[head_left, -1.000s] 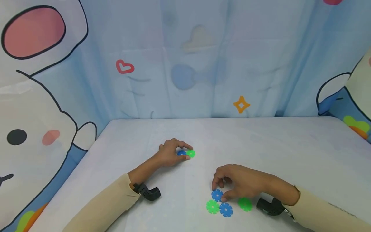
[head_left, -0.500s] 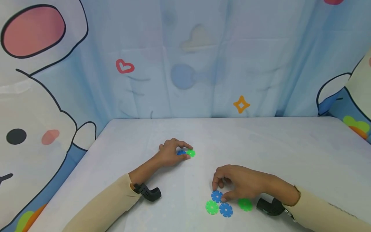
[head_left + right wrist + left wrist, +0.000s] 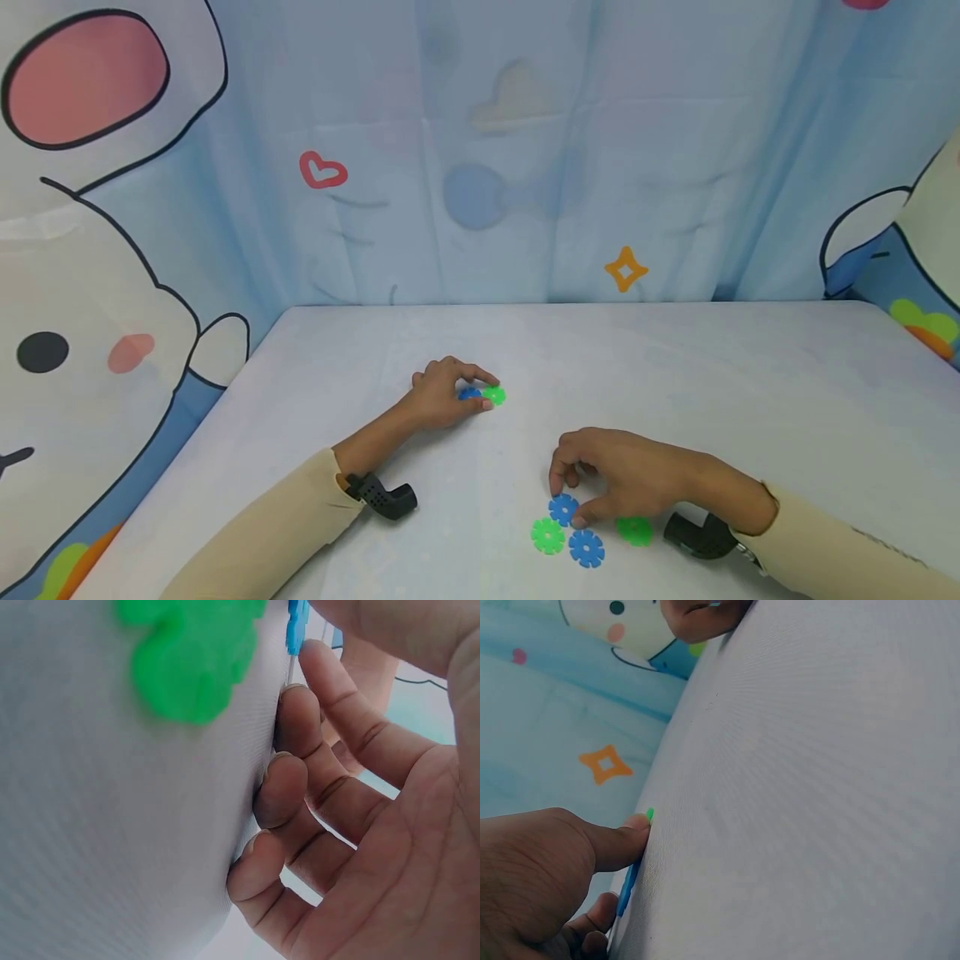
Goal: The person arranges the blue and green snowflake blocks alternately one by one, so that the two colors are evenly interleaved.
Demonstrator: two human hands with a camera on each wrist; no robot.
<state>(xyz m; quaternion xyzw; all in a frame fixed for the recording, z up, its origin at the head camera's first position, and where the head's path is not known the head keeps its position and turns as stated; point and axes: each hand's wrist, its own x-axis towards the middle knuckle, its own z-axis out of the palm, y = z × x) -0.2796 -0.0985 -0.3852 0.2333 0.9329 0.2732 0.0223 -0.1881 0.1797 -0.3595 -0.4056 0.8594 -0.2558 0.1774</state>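
Pinching blue disc [image 3: 562, 507] with right hand [image 3: 626, 477], barely shifted since a second ago; left hand [image 3: 442, 393] keeps gripping joined blue-green pair [image 3: 483, 395].

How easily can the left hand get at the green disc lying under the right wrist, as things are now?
Probably not easily. The left hand rests far off, on its own blue and green pieces, and the right hand lies across the way to that green disc, partly covering it.
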